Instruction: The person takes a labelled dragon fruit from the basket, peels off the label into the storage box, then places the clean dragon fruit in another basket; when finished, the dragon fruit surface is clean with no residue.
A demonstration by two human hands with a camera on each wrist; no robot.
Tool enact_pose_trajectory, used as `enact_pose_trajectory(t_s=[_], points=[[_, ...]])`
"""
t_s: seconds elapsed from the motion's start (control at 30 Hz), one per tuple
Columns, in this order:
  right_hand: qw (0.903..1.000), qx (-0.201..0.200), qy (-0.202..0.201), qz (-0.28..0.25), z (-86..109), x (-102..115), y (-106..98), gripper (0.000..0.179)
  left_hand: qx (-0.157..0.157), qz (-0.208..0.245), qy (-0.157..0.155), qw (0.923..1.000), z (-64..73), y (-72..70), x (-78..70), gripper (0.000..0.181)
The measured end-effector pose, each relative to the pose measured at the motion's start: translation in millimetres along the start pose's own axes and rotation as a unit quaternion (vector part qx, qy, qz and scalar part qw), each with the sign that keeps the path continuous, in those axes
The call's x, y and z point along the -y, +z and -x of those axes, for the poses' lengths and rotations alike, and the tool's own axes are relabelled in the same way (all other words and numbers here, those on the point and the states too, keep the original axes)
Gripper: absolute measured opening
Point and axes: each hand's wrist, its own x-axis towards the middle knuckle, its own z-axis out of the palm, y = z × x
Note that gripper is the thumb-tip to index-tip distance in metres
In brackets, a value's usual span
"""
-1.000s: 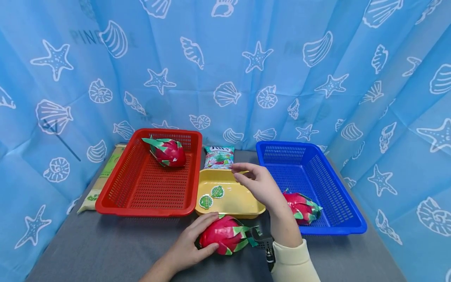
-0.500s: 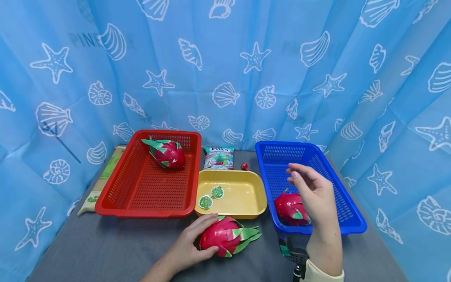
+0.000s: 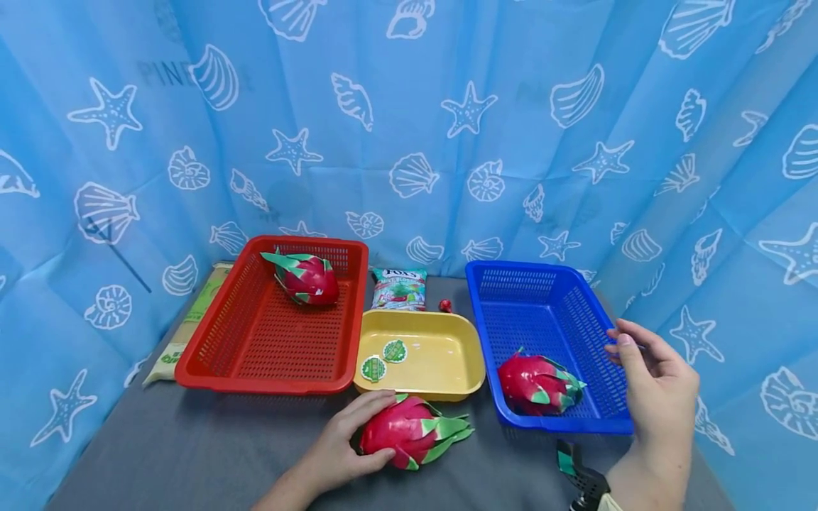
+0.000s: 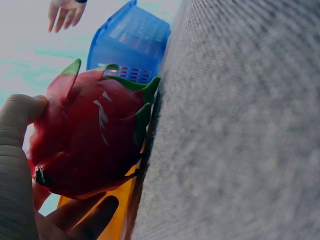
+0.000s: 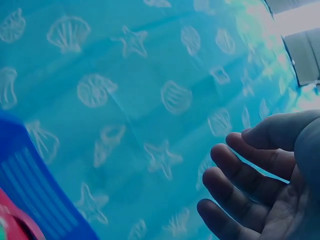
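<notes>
My left hand (image 3: 348, 440) grips a pink dragon fruit (image 3: 415, 434) with green leaf tips, lying on the grey table in front of the yellow tray. The left wrist view shows the thumb (image 4: 22, 112) on one side of this fruit (image 4: 85, 130) and fingers beneath it on the other. Over the right edge of the blue basket (image 3: 537, 426), my right hand (image 3: 661, 397) is raised, holding nothing, its fingers loosely bent. Inside that basket, near the front, lies another dragon fruit (image 3: 537, 383). A third dragon fruit (image 3: 307, 279) sits at the back of the red basket (image 3: 271, 383).
The yellow tray (image 3: 441, 355), bearing two green round stickers, stands between the baskets. Behind it are a Fox's candy bag (image 3: 399, 289) and a small red object (image 3: 445, 305). A green-and-beige packet (image 3: 169, 362) lies left of the red basket. A blue shell-print curtain (image 3: 409, 128) encloses the table.
My right hand has moved right, from above the yellow tray across the blue basket to its right edge, uncovering the dragon fruit inside. My left hand keeps its hold on the front dragon fruit.
</notes>
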Motion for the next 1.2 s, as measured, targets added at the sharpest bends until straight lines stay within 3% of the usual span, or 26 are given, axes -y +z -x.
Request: enact_pose_trajectory(t_s=[0.1,0.17,0.27,0.4,0.57,0.73,0.83,0.97,1.2], points=[[0.9988,-0.043,0.007,0.021,-2.5,-11.0,-13.8,0.026,-0.001,-0.001,0.004,1.0,-0.1,0.1,0.2,0.066],[0.9951,-0.074,0.014,0.064,-4.0,-21.1,-22.8,0.027,-0.001,-0.004,0.005,1.0,0.1,0.0,0.3,0.066],[0.9822,-0.118,0.02,0.145,-5.5,-38.2,-36.7,0.028,0.0,-0.002,-0.008,1.0,0.8,-0.3,1.0,0.067],[0.9676,-0.147,0.05,0.199,-4.6,-57.7,-56.0,0.028,0.005,0.006,-0.03,0.9995,2.1,0.0,3.0,0.069],[0.9476,-0.131,0.121,0.265,-4.1,-76.3,-73.7,0.036,0.004,0.007,-0.037,0.9993,2.0,0.9,2.8,0.068],[0.928,-0.067,0.167,0.326,-5.7,-98.6,-79.0,0.045,-0.002,0.018,-0.016,0.9997,0.8,1.9,1.3,0.065],[0.9276,-0.042,0.197,0.315,-6.6,-111.2,-79.2,0.049,-0.004,0.045,0.003,0.999,0.9,3.0,1.7,0.063],[0.9293,-0.05,0.231,0.284,-5.8,-120.9,-79.9,0.053,0.002,0.083,-0.003,0.9965,1.8,4.2,3.3,0.061],[0.9355,-0.047,0.236,0.259,-6.5,-122.1,-82.3,0.055,-0.006,0.123,-0.021,0.9922,2.2,4.2,-1.1,0.061]])
